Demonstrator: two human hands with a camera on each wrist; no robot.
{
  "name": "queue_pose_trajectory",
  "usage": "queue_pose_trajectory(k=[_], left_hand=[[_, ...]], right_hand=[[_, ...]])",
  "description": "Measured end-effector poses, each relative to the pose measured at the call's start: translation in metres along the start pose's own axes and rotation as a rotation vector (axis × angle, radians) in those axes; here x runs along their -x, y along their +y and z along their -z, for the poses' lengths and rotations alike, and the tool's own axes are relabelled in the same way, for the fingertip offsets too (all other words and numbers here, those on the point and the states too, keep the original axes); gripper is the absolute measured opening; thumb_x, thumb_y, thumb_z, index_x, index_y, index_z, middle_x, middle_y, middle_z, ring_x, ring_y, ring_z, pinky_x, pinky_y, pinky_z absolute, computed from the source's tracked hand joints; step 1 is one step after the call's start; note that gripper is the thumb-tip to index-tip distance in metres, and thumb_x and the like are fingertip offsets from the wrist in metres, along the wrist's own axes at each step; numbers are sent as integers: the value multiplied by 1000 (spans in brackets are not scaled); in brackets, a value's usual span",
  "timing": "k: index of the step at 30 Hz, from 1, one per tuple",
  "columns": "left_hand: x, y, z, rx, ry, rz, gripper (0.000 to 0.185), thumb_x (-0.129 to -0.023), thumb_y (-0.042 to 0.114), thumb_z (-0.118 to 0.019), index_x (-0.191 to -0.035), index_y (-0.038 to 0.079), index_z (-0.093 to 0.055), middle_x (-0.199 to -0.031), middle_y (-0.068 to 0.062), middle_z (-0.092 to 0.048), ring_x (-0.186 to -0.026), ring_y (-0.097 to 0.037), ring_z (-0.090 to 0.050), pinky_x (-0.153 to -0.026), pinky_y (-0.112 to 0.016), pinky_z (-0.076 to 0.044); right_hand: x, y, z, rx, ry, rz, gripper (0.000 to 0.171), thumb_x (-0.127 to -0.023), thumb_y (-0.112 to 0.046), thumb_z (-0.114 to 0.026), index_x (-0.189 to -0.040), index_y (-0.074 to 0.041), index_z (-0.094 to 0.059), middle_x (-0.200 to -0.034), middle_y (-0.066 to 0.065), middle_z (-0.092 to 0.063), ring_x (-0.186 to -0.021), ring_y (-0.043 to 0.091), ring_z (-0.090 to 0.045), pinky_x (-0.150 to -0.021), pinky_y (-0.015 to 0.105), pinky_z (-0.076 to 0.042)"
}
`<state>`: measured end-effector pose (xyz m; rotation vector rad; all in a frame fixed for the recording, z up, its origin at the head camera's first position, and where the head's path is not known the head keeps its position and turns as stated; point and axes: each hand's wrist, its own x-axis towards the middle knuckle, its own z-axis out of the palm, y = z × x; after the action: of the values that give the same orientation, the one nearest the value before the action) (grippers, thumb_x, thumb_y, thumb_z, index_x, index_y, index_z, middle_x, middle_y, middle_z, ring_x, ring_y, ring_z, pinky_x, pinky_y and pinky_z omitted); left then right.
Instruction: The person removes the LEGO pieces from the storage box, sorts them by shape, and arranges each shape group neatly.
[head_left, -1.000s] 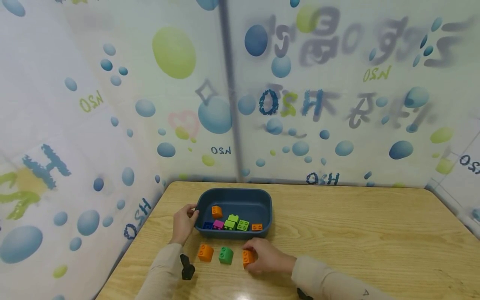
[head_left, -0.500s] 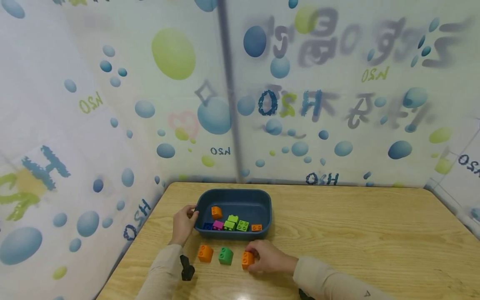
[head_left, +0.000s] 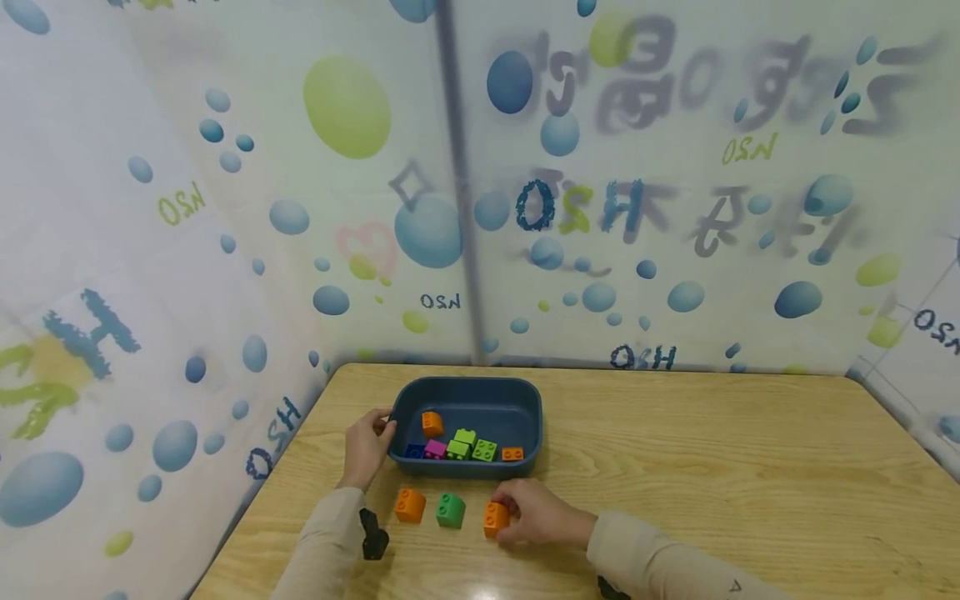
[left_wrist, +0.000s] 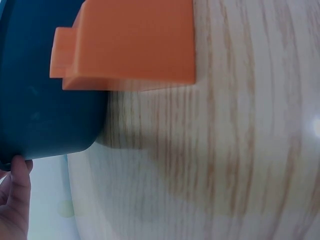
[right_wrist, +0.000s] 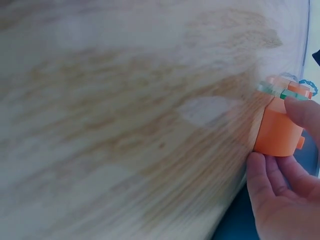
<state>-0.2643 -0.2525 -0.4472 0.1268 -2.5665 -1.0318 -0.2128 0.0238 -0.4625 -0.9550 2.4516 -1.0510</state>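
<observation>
Beyond the wood-grain table (head_left: 712, 450) we see sheeting (head_left: 738, 321) with blue and green bubbles (head_left: 348, 107), mirrored H2O lettering (head_left: 626, 207) and a dark vertical strip (head_left: 462, 175).

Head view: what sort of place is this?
Probably a small screened-off work booth, though I can't be sure: bubble-printed sheets hang behind and beside a wood-grain table, where a dark blue tray holds toy bricks.
</observation>
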Motion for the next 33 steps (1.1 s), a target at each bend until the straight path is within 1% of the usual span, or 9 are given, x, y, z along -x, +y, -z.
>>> queue_pose_trajectory(k=[5, 12, 22, 27, 30, 33], left_hand=[[0, 1, 0, -1, 7, -8, 21, -83, 5, -60, -102, -3, -61, -76, -10, -59, -66, -20, -52, -58, -29, -44], [0, 0, -1, -2, 3, -3, 22, -83, 5, -60, -103, -3, -61, -76, -11, -59, -67, -20, -52, -58, -29, -44], [0, 0, 0, 0, -6, 1, 22, -83, 5, -59, -103, -3, -61, -75, -10, -58, -66, -19, -51, -57, -28, -43], [1, 0, 0, -1, 2, -7, 22, -82, 4, -60, -102, -4, -61, -75, -10, -59, -65, -19, -52, -56, -27, -43], [1, 0, 0, -1, 8, -1, 21, -83, 5, -60, -102, -3, -61, -75, -10, -58, -66, -19, -52, -56, -26, -43], [1, 0, 0, 2, 9, 8, 21, -83, 5, -59, -103, -2, -61, -76, -10, -58, -66, -19, -51, -56, -26, -44]], right_hand=[[0, 1, -1, -9, 5, 4, 32, -66, -13, -75, -94, -5, -61, -78, -9, -54, -71, 3, -48, -64, 19, -41], [-1, 2, 0, -26, -2, -15, 32, -67, -13, -75, -95, -5, -61, -80, -9, -54, -72, 4, -49, -65, 19, -42], [0, 3, 0, 6, 2, 9, 36, -65, -15, -76, -97, -4, -61, -81, -8, -55, -72, 3, -49, -65, 19, -42], [4, 2, 4, 51, 14, 40, 42, -66, -17, -76, -102, -2, -60, -88, -4, -58, -79, 5, -51, -71, 21, -43], [7, 0, 9, 46, 6, 37, 45, -68, -19, -75, -105, -1, -59, -95, 1, -59, -85, 10, -53, -75, 23, -44], [10, -4, 16, 12, -17, 24, 45, -71, -19, -74, -108, -1, -58, -102, 4, -59, -91, 13, -54, -78, 24, -44]])
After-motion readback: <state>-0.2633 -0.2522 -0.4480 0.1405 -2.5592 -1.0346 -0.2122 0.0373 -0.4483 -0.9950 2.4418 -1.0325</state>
